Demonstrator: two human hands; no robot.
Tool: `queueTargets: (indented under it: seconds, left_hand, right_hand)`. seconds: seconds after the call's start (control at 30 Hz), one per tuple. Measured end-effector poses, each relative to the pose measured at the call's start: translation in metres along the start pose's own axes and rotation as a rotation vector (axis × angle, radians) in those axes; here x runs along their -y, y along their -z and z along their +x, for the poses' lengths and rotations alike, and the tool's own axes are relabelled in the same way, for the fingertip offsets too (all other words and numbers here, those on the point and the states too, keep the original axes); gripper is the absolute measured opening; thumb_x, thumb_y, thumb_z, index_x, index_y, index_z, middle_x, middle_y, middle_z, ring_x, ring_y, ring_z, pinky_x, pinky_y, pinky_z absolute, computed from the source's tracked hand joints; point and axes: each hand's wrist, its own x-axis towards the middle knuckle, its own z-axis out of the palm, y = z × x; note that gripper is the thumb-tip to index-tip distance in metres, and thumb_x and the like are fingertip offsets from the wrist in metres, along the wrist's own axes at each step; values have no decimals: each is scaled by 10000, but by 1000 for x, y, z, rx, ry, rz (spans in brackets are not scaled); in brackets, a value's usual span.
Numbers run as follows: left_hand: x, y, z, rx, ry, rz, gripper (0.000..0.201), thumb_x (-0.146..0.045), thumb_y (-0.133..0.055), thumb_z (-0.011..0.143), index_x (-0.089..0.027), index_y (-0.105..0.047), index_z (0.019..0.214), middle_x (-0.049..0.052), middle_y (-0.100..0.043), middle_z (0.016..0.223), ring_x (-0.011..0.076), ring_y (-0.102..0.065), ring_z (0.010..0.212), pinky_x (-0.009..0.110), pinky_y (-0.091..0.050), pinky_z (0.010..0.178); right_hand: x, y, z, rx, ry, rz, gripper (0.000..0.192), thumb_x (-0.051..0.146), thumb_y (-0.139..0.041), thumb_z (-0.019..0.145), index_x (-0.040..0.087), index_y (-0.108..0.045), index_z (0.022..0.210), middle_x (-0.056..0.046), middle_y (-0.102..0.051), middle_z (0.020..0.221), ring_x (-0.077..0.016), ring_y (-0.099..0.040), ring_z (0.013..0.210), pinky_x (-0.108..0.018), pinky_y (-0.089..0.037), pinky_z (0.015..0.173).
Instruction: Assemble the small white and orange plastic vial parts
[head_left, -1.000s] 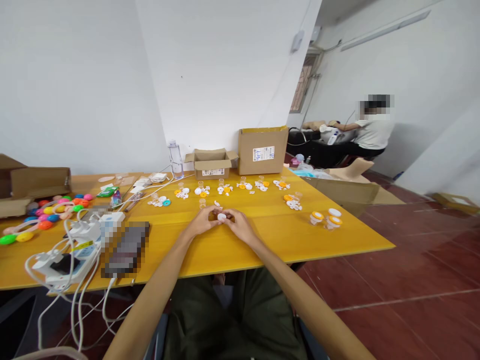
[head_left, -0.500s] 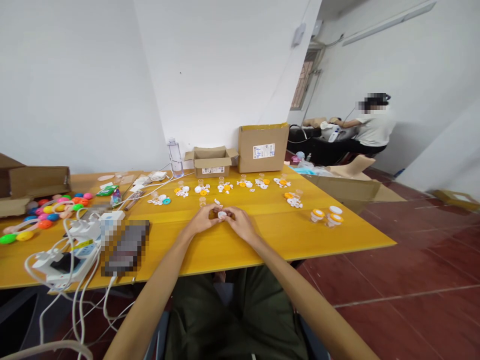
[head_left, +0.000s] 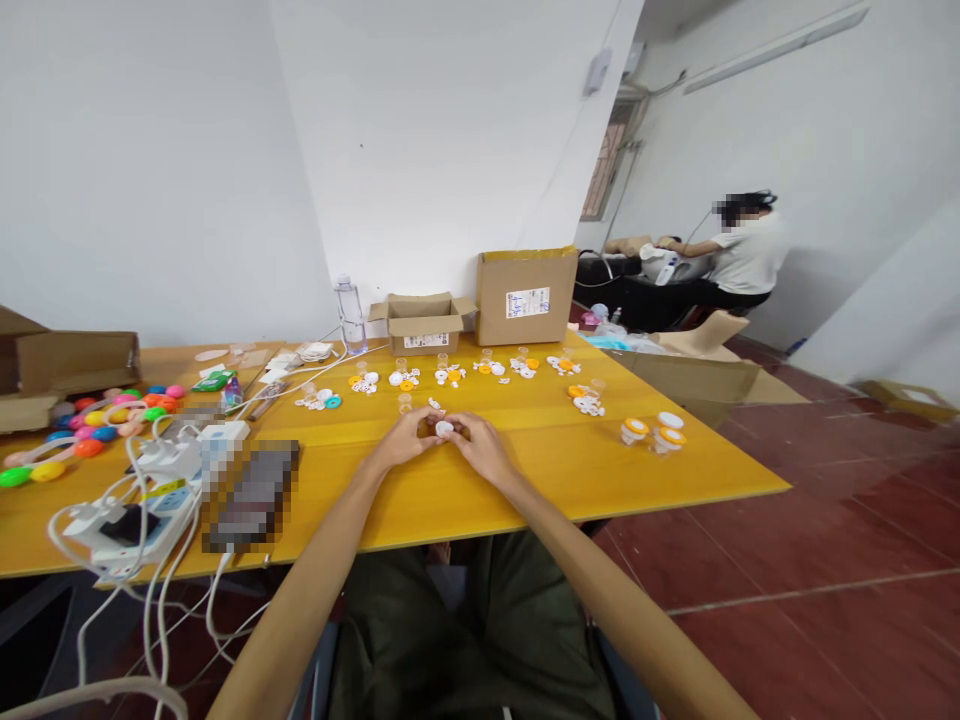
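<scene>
- Both hands meet at the middle of the yellow desk: left hand and right hand, fingertips touching.
- Between them sits 1 small white cap, pinched from both sides, fingers curled close around it, just above the desk surface.
- Just beyond the hands stands 1 small clear vial.
- Further back runs a row of little piles of white and orange parts; too small to count.
- To the right, 3 capped pieces: 2 orange-topped, 1 white.
- At the far edge, 2 cardboard boxes: 1 open low box, 1 taller box.
- 1 clear water bottle stands left of them.
- 1 other person sits far off right.
</scene>
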Motion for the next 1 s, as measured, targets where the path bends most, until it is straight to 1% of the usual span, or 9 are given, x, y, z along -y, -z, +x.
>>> queueTargets:
  seconds: [0.2,0.3,0.37,0.5,0.57,0.67,0.83,0.93,1.0]
  left_hand:
    - [-1,0,1,19,1,-43,239,-229,-703,759,-178,-652,987,54,-715,979,187,-641,907,332,-503,885]
    - [-2,-1,1,14,4,-71,234,-260,-715,769,-177,-656,980,51,-710,952,183,-639,893,330,-504,877]
    - [-1,-1,0,6,7,-89,253,-270,-732,764,-179,-660,988,53,-710,961,186,-641,909,331,-503,882]
    - [1,-1,1,-8,23,-116,289,-237,-751,744,-186,-666,1015,56,-716,1000,192,-647,954,333,-501,902]
    - [1,-1,2,-15,38,-127,305,-211,-756,730,-187,-668,1022,55,-720,1009,192,-650,963,332,-502,904]
    - [0,-1,2,-12,55,-130,312,-196,-761,721,-186,-674,1020,53,-726,1006,195,-654,965,330,-505,899]
    - [-4,0,2,6,73,-131,298,-186,-755,728,-194,-686,1018,48,-732,1002,196,-664,953,331,-514,890]
    - [-2,1,3,5,84,-143,316,-177,-763,714,-196,-692,1021,48,-736,1000,197,-668,944,329,-523,879]
    - [2,1,4,2,92,-145,327,-182,-773,704,-199,-698,1022,49,-739,998,198,-669,943,329,-530,873]
  right_hand:
    - [4,0,-1,-43,-4,63,187,309,-580,876,252,-746,941,-52,-761,980,-233,-684,894,-336,-513,813]
    - [4,1,0,-68,-30,102,212,355,-562,893,258,-750,906,-42,-765,965,-232,-688,883,-329,-518,796]
    - [0,2,2,-73,-49,102,245,383,-548,898,248,-748,859,-38,-765,921,-232,-684,842,-322,-514,769]
    - [-12,0,7,-34,-77,77,355,458,-519,895,212,-711,726,-10,-712,706,-208,-637,691,-285,-482,654]
    - [-18,-1,10,-15,-69,83,395,494,-503,895,205,-701,711,5,-673,643,-195,-614,665,-265,-463,623]
    - [-22,-1,13,3,-63,95,417,523,-499,887,199,-697,714,13,-639,612,-187,-595,664,-247,-440,597]
    - [-16,6,17,25,-100,86,395,495,-544,853,186,-642,626,17,-578,582,-171,-553,622,-235,-373,543]
    - [-13,9,18,40,-102,95,409,489,-549,852,185,-614,587,24,-544,558,-165,-540,608,-235,-356,540]
    - [-13,10,18,54,-105,98,412,490,-555,852,184,-623,585,24,-553,559,-171,-550,613,-238,-365,549]
